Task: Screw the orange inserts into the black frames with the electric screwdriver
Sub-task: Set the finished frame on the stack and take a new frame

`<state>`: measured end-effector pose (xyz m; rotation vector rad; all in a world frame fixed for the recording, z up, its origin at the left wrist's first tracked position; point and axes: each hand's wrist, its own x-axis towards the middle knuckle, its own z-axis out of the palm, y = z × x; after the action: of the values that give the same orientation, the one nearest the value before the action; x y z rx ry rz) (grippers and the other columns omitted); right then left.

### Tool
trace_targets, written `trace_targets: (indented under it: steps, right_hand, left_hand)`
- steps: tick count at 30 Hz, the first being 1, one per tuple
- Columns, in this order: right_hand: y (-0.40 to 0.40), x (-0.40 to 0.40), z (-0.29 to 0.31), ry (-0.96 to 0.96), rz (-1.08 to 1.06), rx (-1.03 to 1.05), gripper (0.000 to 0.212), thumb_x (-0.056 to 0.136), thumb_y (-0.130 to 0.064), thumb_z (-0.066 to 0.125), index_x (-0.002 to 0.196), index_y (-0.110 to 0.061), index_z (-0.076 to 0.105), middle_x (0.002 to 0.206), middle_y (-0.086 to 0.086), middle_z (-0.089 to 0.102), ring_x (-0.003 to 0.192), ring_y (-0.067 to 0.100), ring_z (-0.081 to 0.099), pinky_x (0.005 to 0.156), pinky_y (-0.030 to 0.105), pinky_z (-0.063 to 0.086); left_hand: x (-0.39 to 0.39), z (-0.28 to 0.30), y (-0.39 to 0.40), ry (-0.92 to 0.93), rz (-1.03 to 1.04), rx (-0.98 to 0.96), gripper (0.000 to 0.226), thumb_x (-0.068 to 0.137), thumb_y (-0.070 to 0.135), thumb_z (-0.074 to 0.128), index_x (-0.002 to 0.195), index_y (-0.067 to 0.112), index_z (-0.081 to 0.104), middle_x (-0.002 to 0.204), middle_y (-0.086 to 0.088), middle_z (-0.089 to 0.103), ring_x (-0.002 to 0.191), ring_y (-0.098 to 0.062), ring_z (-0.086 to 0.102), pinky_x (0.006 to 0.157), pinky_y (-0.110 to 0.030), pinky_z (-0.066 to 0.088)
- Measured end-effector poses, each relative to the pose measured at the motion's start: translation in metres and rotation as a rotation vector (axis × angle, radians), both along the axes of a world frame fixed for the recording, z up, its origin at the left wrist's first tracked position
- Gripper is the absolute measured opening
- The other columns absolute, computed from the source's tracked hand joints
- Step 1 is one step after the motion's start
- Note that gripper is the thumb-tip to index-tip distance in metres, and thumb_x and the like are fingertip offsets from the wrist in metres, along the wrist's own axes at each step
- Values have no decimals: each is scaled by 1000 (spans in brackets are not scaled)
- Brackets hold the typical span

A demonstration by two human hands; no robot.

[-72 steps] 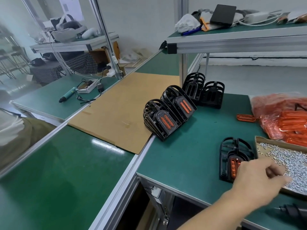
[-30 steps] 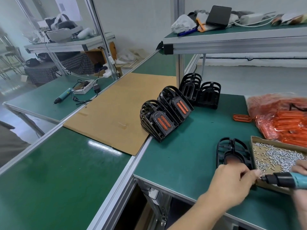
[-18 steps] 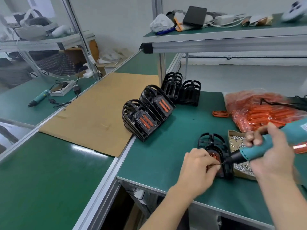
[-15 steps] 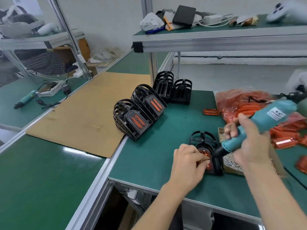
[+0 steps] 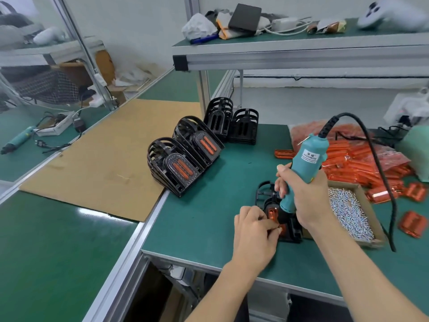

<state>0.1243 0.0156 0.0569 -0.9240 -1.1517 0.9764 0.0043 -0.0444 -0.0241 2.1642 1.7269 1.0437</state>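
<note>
A black frame [image 5: 293,231] lies flat near the table's front edge with an orange insert [image 5: 273,213] seated in it. My right hand [image 5: 306,196] grips the teal electric screwdriver [image 5: 304,169], held steeply, its black tip down on the insert. My left hand [image 5: 254,231] rests at the frame's left side, thumb and fingertips pinched together right at the tip; whatever they pinch is too small to see. A cardboard tray of small silver screws [image 5: 348,210] sits just right of the frame.
Stacks of black frames with orange inserts [image 5: 178,166] and empty black frames [image 5: 232,124] stand behind. A pile of loose orange inserts [image 5: 362,156] lies at the right. The screwdriver's black cable [image 5: 380,173] loops over the tray. An upper shelf [image 5: 301,52] overhangs the bench.
My right hand has tipped the screwdriver more upright and brought its tip down onto the insert. My left hand stays pinched at the tip. The camera has swung right.
</note>
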Motion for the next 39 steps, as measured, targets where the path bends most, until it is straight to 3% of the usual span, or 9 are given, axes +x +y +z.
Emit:
trace_targets:
  steps: [5,17,24,39]
  right_hand:
    - [2,2,-1,-5,-5,-6,23,85,-34,75,67,-25,64,50,7,54,51,25,55,61,37,53]
    - [-2,2,-3,-45,88,0,27,86,-33,74,66,-23,60,51,12,51,55,28,54,69,39,55]
    - [-4,2,-8,-107,114,29,24,89,-32,73,71,-21,60,53,11,53,56,31,56,66,40,54]
    - [-3,5,-8,-84,135,34,26,89,-31,72,68,-21,58,51,9,52,54,28,56,66,35,55]
  left_hand:
    - [0,-2,1,-19,15,20,13,88,36,76,95,28,83,89,9,49,96,-20,45,77,-31,32]
    - [-1,-9,-1,-45,-3,46,13,88,37,74,94,30,82,90,7,46,95,-20,43,79,-33,40]
    - [-4,-10,-3,-139,-17,-2,15,88,34,76,98,24,83,93,4,48,98,-20,44,87,-33,45]
    - [-3,-12,-4,-142,4,2,16,88,35,76,100,26,82,95,7,46,98,-16,43,86,-31,45]
